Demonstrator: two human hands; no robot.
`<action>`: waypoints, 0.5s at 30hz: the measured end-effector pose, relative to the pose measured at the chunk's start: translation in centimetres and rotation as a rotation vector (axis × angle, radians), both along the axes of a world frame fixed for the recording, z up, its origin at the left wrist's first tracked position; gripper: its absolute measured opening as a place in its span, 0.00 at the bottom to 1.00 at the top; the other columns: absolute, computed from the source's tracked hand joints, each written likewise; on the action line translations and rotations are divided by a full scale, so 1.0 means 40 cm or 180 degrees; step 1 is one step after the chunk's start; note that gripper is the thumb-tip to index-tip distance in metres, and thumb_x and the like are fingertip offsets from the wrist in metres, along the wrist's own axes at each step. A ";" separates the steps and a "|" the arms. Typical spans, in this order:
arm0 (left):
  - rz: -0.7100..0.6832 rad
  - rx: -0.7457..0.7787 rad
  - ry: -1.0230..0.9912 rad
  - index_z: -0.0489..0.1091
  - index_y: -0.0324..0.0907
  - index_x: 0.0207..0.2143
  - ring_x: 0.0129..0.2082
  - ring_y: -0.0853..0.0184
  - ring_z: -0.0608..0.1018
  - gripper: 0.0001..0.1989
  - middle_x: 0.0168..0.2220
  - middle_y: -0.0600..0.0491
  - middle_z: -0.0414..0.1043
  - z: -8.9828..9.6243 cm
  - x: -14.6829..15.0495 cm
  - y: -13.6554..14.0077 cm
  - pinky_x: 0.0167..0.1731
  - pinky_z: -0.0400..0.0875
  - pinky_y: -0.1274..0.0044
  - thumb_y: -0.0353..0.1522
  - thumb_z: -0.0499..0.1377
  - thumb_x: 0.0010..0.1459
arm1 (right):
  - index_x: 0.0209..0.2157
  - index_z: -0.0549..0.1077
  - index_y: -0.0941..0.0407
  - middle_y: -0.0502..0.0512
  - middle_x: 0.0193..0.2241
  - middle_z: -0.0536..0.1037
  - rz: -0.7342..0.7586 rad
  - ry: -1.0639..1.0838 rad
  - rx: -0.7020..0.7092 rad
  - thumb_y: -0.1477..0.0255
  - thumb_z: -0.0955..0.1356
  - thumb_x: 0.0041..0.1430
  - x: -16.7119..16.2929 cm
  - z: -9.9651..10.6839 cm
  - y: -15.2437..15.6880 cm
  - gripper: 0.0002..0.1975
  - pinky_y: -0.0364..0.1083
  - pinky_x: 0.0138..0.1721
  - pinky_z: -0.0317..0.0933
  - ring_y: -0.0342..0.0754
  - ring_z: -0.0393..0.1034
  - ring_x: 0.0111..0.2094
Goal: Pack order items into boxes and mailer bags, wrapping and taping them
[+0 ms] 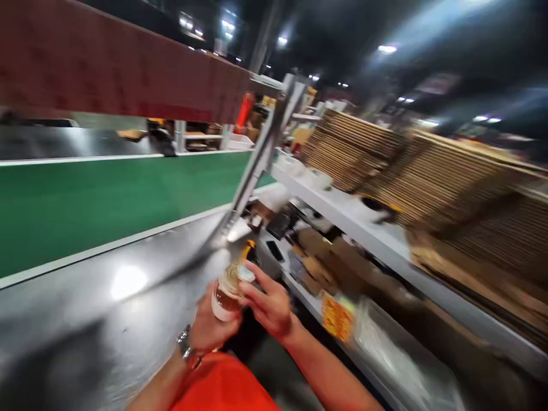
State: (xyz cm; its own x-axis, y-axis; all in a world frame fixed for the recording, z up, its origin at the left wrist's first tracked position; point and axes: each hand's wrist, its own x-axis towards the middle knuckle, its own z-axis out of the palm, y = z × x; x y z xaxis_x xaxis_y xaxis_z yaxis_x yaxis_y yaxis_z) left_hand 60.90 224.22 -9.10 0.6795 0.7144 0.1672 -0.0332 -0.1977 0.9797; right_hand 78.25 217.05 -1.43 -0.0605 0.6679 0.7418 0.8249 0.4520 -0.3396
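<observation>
In front of my body I hold a small container (225, 302), amber-brown with a pale label and a whitish top, blurred by motion. My left hand (206, 324) is wrapped round its lower side. At its top, my right hand (270, 301) pinches a pale round cap (245, 274) between thumb and fingers. I cannot tell whether that cap is apart from the container's neck. Both hands are above the near right end of a shiny metal table (162, 319).
A green conveyor belt (128, 188) with white edges runs behind the table. A metal post (261, 160) stands at its right. Shelves (351, 211) on the right carry stacks of flat cardboard (449, 182), a dark phone-like object (274, 250) and clear plastic bags (394, 348).
</observation>
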 end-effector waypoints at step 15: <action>-0.0915 -0.0083 -0.0404 0.68 0.43 0.66 0.49 0.51 0.92 0.39 0.55 0.42 0.89 -0.043 0.178 -0.266 0.55 0.90 0.57 0.37 0.74 0.54 | 0.83 0.62 0.37 0.61 0.78 0.72 -0.0624 0.2819 -0.0311 0.56 0.77 0.75 0.015 -0.054 -0.429 0.42 0.61 0.74 0.74 0.57 0.77 0.73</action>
